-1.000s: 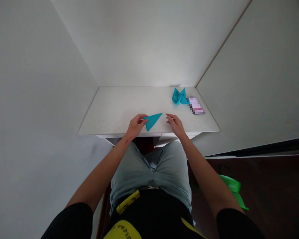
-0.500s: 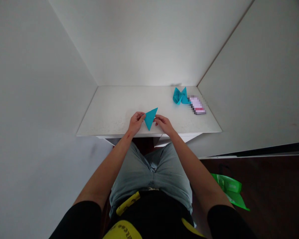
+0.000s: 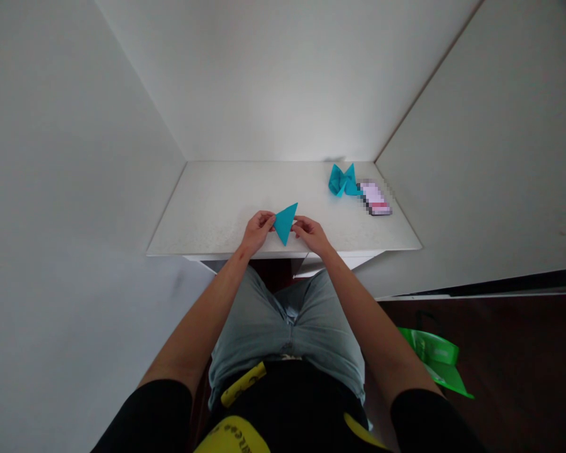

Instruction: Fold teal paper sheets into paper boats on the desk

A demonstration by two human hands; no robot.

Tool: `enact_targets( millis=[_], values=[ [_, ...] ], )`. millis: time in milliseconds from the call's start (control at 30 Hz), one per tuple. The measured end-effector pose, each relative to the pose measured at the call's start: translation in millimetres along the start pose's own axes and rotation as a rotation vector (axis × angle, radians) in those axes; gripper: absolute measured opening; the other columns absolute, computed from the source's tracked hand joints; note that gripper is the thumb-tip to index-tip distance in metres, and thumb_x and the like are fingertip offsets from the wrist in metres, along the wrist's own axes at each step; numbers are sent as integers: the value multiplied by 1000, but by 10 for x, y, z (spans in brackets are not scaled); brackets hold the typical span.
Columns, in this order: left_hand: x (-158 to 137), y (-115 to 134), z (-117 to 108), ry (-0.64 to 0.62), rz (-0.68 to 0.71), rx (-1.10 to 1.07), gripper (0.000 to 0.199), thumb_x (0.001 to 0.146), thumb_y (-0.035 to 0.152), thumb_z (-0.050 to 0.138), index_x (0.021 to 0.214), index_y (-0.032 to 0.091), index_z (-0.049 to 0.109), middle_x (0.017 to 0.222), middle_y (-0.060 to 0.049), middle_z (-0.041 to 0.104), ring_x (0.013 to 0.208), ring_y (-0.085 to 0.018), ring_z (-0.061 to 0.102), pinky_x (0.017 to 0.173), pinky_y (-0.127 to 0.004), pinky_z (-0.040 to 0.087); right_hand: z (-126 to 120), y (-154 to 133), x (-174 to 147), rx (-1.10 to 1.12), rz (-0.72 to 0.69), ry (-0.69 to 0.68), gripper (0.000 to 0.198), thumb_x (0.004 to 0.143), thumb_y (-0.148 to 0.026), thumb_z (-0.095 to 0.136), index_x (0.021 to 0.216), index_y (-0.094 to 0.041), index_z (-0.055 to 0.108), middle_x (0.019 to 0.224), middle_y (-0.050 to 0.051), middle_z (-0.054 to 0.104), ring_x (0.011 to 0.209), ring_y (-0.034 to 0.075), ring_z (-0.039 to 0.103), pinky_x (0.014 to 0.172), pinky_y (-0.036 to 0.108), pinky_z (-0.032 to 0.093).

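Pinching blue folded paper (image 3: 285, 223) by its left corner with your left hand (image 3: 258, 231), over the counter (image 3: 217, 204); right hand (image 3: 310, 234) at its right edge, grip unclear. Long axis runs near-to-far, far tip leaning right. Shirt lettering (image 3: 233, 432) unreadable.

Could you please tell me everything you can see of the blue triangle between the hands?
The blue triangle is plain, straight-edged and flat-looking, apparently folded paper. One corner points away from the person and slightly right, another back toward them; the third is at the left hand, which pinches it. The right hand has its fingers at the right edge; their grip is unclear. It is over the desk, near the front; whether they touch is unclear.
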State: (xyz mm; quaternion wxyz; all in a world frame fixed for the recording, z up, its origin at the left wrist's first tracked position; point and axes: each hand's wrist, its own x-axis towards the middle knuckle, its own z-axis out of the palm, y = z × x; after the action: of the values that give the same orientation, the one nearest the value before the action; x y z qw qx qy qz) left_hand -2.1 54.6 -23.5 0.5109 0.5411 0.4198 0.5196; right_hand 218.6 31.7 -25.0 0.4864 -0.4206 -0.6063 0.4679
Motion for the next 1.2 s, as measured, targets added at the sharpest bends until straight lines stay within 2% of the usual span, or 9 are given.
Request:
enact_targets(
  millis=[267,500,733,833,933,1067,1200],
  values=[
    [5,-34,12,-21,-1,1,38,87,53,81,101,20,68,93,-4,75,78,-16,70,72,-31,63,3,60,-11,-60,-28,21,49,85,-55,77,122,-24,75,81,-1,71,67,16,60,65,31,50],
    [-21,-11,6,-13,-2,74,36,90,53,79,101,20,68,98,-5,75,76,-15,70,72,-32,64,12,-30,-40,-159,-22,19,44,85,-50,73,121,-24,72,86,0,71,69,15,58,65,30,48],
    [-98,61,56,-67,-6,119,40,89,56,79,105,19,72,98,-5,76,77,-15,70,73,-31,62,37,-115,-53,-321,-2,20,27,83,-43,70,101,-22,73,78,-1,68,68,17,56,66,30,45],
    [-158,120,86,-119,30,201,51,80,52,89,116,20,72,94,-4,75,74,-15,69,72,-30,60,61,-115,-47,-363,-6,35,26,86,-37,66,106,-25,75,77,-2,67,69,18,56,67,31,45],
    [-191,144,103,-137,91,253,63,71,45,96,123,21,71,105,-6,76,80,-16,70,75,-31,59,86,-111,-39,-373,-17,58,31,88,-35,64,116,-27,76,76,-3,65,68,18,57,67,32,44],
    [-160,118,91,-111,91,190,45,82,39,86,122,21,72,128,-11,74,89,-17,74,84,-33,61,82,-110,-32,-257,-8,103,37,90,-46,68,120,-26,76,74,-3,61,64,17,55,63,31,44],
    [-108,104,63,-88,42,94,38,89,42,79,121,22,75,130,-10,75,90,-18,75,86,-34,63,50,-121,-37,-106,22,113,45,96,-54,63,130,-27,72,69,-4,59,56,15,54,58,31,48]
  ],
)
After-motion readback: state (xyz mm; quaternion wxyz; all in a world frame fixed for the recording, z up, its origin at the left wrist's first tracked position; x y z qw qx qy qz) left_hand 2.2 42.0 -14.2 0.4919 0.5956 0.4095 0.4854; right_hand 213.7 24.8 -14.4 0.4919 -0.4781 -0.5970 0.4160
